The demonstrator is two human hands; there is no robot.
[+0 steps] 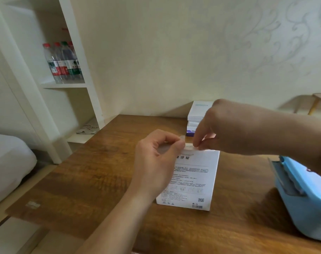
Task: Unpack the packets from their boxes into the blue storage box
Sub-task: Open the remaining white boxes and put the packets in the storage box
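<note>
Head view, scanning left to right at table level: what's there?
Bed → white shelf unit → left hand → white box, pinched at its top by both hands → blue storage box.

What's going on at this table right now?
A person is working at the top flap of a white box that lies on the wooden table. The left hand grips the box's upper left corner, and the right hand pinches the flap at the top edge. No packet shows yet. A stack of boxes waits behind, and the blue storage box sits at the right.
</note>
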